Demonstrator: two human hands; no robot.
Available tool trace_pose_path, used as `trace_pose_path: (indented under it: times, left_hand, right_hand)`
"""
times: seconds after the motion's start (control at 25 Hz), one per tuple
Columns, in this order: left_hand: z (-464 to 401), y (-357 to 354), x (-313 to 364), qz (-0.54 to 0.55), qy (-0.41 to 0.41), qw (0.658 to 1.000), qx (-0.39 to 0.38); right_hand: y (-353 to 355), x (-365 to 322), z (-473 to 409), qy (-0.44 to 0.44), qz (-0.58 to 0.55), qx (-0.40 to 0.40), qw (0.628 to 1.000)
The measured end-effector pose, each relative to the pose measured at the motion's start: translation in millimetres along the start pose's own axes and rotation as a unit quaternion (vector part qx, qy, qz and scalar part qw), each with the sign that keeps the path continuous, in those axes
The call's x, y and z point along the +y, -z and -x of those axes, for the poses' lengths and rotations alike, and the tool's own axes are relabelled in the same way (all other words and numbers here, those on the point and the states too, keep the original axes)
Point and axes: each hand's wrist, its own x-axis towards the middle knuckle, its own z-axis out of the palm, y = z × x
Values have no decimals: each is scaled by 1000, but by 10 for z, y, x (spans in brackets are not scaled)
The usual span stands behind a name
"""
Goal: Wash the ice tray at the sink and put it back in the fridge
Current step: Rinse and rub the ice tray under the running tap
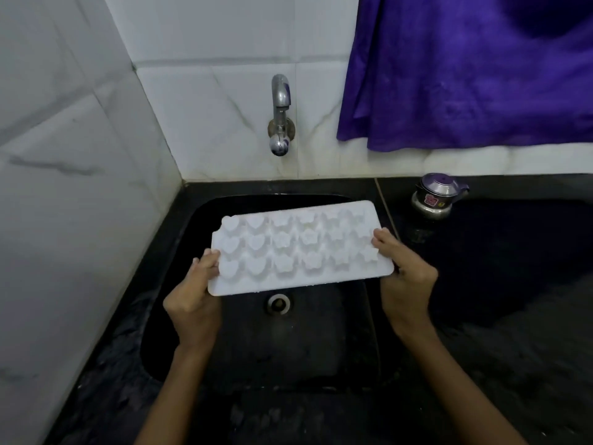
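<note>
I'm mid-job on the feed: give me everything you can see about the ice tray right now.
The ice tray is a white rectangular mould, plastic or silicone by its look, with three rows of heart, flower and star shapes that seem to bulge upward, as if its underside faces the camera. It is held roughly level, slightly skewed, above the black sink, in front of the tap. The left hand grips its left end and the right hand its right end. No running water shows.

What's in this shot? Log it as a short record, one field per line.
place: black sink in a tiled corner
tray: white ice tray, held level over the basin
left hand: grips the tray's left end
right hand: grips the tray's right end
tap: on the wall, no water visible
counter: small steel pot
wall: purple cloth hanging
</note>
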Motion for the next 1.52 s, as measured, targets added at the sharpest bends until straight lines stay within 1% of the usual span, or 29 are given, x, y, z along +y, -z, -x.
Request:
trace_pose_path:
  times: [0.04, 0.08, 0.12, 0.16, 0.2, 0.28, 0.32, 0.36, 0.4, 0.44, 0.48, 0.52, 0.56, 0.6, 0.68, 0.72, 0.76, 0.8, 0.84, 0.88, 0.92, 0.96, 1.08, 1.12, 1.24, 1.28, 1.36, 1.44, 1.52]
  left_hand:
    - [92, -26, 12, -13, 43, 999, -26]
    - [220, -49, 30, -35, 91, 993, -70]
    - [337, -49, 50, -53, 125, 984, -114]
    - [410, -31, 55, -60, 139, 979, -136]
    - [417, -3, 55, -53, 129, 982, -130]
    - [269, 65, 78, -23, 83, 995, -59]
    - [188, 94, 95, -14, 57, 998, -21]
    - [133, 104, 103, -7, 42, 999, 2]
    - [122, 101, 91, -8, 48, 999, 2]
    - [157, 83, 84, -22, 69, 997, -17]
    - [228, 65, 75, -41, 104, 992, -52]
    - [307, 68, 75, -52, 143, 984, -95]
    - [373, 92, 64, -50, 161, 978, -120]
    - [393, 127, 48, -34, 158, 981, -112]
    - [337, 174, 69, 14, 121, 992, -44]
    - [303, 175, 76, 34, 101, 994, -17]
    - [297, 159, 76, 49, 98, 994, -13]
    - [314, 124, 66, 50, 111, 992, -32]
    - [354, 87, 52, 35, 138, 987, -69]
    - [412, 63, 28, 17, 169, 979, -111]
    - [468, 73, 12, 6, 197, 970, -143]
    - [512, 96, -14, 7, 205, 967, -150]
    - [497, 175, -56, 19, 174, 978, -116]
    - [484, 171, -64, 25, 172, 978, -119]
    - [445, 155, -34, 22, 202, 962, -182]
    - [431, 158, -16, 31, 206, 960, -188]
    - [365, 196, -5, 67, 211, 962, -159]
    - [221, 264, 16, 135, 207, 960, -132]
    - [42, 302, 113, 192, 208, 946, -157]
  right_hand:
    - [-23, 15, 107, -43, 14, -25, 999]
    - [-49, 17, 239, -114, 17, -73, 991]
    - [-76, 22, 367, -201, 10, -131, 971]
    - [-72, 34, 464, -252, 5, -165, 953]
    - [-64, 40, 502, -235, 15, -160, 959]
    - [-55, 3, 461, -118, 29, -79, 989]
    - [-53, -9, 409, -64, 26, -34, 997]
    - [-58, -15, 378, -30, 27, -12, 999]
    - [-81, -19, 386, -25, 35, -16, 999]
    - [-102, -26, 436, -50, 48, -36, 997]
    - [-126, -29, 505, -99, 68, -82, 989]
    - [-124, -31, 569, -159, 82, -143, 973]
    - [-100, -35, 631, -194, 85, -177, 961]
    - [-78, -57, 656, -186, 78, -158, 967]
    - [-27, -102, 625, -110, 60, -45, 991]
    - [1, -109, 579, -59, 58, 2, 997]
    - [10, -99, 568, -35, 64, 18, 997]
    - [1, -78, 584, -47, 70, 11, 996]
    - [-21, -88, 625, -102, 72, -17, 992]
    - [-44, -109, 675, -172, 66, -63, 981]
    - [-45, -132, 746, -220, 70, -106, 967]
    - [-40, -151, 827, -218, 85, -115, 965]
    - [20, -125, 917, -124, 115, -64, 984]
    - [27, -92, 906, -120, 112, -63, 984]
    - [27, -152, 894, -190, 75, -119, 972]
    - [54, -190, 887, -181, 74, -121, 973]
    - [172, -234, 818, -139, 66, -92, 984]
    - [359, -275, 638, -120, 16, -65, 991]
    - [570, -313, 431, -126, -20, -63, 990]
